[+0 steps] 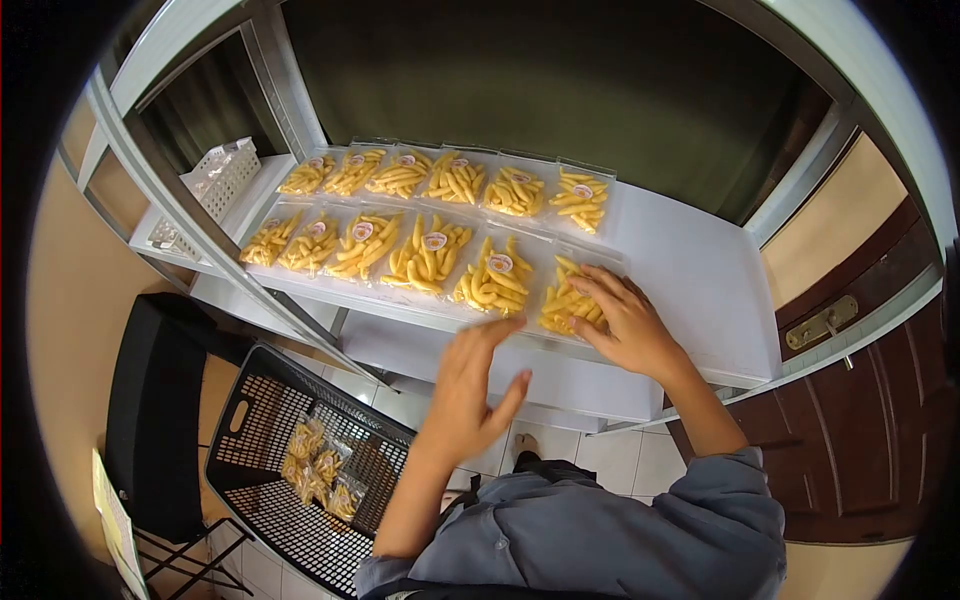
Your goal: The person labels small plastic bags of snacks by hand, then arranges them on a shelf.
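My right hand (632,325) rests on the right side of a clear plastic bag of yellow, finger-shaped snacks (566,300), at the right end of the front row. Its fingers and thumb are spread over the bag and hide part of it. My left hand (468,385) hovers in front of the shelf edge, slightly blurred, thumb and fingers apart, holding nothing. Nearest to it on the shelf is another snack bag (492,283) with a round label. More labelled bags lie in the front row, and a back row of similar bags (455,180) lies behind.
The bags lie on a white shelf (690,270) in a metal frame, with a dark green curtain (540,90) behind. A white basket (225,185) stands at left. Below, a black crate (255,465) holds several small snack bags (320,465). A brown door (820,430) is at right.
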`<control>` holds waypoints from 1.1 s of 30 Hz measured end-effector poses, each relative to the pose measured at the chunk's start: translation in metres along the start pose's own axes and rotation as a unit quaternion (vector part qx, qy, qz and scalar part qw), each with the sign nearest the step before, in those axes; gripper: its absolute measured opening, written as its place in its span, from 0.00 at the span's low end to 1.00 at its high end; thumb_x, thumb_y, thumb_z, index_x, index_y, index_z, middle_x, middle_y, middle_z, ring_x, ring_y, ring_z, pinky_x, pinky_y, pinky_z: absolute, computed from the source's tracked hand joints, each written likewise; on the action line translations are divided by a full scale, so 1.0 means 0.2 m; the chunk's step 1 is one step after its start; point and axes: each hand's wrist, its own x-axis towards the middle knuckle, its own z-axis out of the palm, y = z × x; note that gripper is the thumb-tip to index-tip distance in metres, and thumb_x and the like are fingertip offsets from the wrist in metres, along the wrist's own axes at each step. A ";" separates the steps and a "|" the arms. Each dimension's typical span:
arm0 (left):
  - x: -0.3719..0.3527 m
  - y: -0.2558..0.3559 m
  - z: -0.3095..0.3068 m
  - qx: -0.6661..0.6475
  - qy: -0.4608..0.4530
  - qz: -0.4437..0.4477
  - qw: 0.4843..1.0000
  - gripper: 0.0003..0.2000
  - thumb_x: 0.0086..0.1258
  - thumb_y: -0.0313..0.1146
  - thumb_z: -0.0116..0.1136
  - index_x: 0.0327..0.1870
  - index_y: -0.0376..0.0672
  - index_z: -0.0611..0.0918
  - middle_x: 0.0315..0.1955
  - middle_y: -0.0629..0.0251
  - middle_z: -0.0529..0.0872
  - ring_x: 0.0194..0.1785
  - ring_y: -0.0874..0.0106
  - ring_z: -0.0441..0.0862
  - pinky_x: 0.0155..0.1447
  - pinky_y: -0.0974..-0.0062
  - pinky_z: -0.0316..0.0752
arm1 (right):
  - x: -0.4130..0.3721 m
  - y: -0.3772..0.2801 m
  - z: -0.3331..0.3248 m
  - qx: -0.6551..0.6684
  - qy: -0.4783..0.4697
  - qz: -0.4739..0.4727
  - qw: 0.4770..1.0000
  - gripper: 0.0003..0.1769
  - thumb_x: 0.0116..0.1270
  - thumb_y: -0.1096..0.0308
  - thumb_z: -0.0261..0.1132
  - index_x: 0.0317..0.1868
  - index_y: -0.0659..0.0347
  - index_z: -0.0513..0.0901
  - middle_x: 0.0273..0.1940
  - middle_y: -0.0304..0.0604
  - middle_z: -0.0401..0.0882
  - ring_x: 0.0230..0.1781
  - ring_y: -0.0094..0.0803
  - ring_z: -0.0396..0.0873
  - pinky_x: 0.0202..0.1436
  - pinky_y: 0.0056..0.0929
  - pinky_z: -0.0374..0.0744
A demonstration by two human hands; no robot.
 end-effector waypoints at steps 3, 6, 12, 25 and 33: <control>0.10 -0.10 0.03 0.196 0.002 0.044 0.980 0.23 0.58 0.32 0.51 0.55 0.40 0.66 0.59 0.58 0.61 0.64 0.59 0.53 0.63 0.59 0.47 | 0.01 -0.02 0.01 -0.022 0.008 0.001 1.000 0.25 0.57 0.58 0.57 0.54 0.57 0.66 0.58 0.50 0.60 0.57 0.46 0.61 0.59 0.37 0.61; 0.12 -0.21 0.09 0.295 -0.018 0.043 0.954 0.26 0.61 0.43 0.47 0.59 0.41 0.62 0.62 0.57 0.55 0.65 0.58 0.50 0.65 0.57 0.43 | 0.01 -0.03 0.01 -0.009 0.008 0.001 1.000 0.25 0.58 0.58 0.56 0.54 0.57 0.66 0.58 0.50 0.60 0.58 0.46 0.60 0.59 0.37 0.61; 0.13 -0.20 0.14 0.291 -0.003 0.029 0.956 0.30 0.60 0.50 0.48 0.58 0.38 0.63 0.60 0.53 0.58 0.63 0.56 0.53 0.64 0.56 0.45 | 0.03 -0.02 0.01 0.002 -0.001 -0.002 1.000 0.24 0.58 0.58 0.56 0.55 0.56 0.66 0.58 0.50 0.60 0.58 0.45 0.60 0.59 0.36 0.61; -0.03 -0.11 -0.03 0.223 0.031 -0.018 0.974 0.31 0.57 0.46 0.53 0.59 0.40 0.60 0.62 0.54 0.53 0.65 0.55 0.47 0.64 0.54 0.41 | 0.28 0.09 -0.02 0.005 0.089 -0.028 0.996 0.23 0.60 0.62 0.53 0.55 0.59 0.66 0.57 0.50 0.62 0.59 0.44 0.58 0.61 0.36 0.57; -0.11 -0.09 -0.09 0.227 0.055 -0.050 0.971 0.30 0.57 0.46 0.54 0.58 0.41 0.62 0.62 0.54 0.54 0.66 0.55 0.45 0.65 0.53 0.39 | 0.43 0.15 0.08 -0.124 -0.140 0.132 0.973 0.37 0.60 0.39 0.38 0.64 0.55 0.52 0.67 0.44 0.36 0.68 0.36 0.31 0.65 0.48 0.39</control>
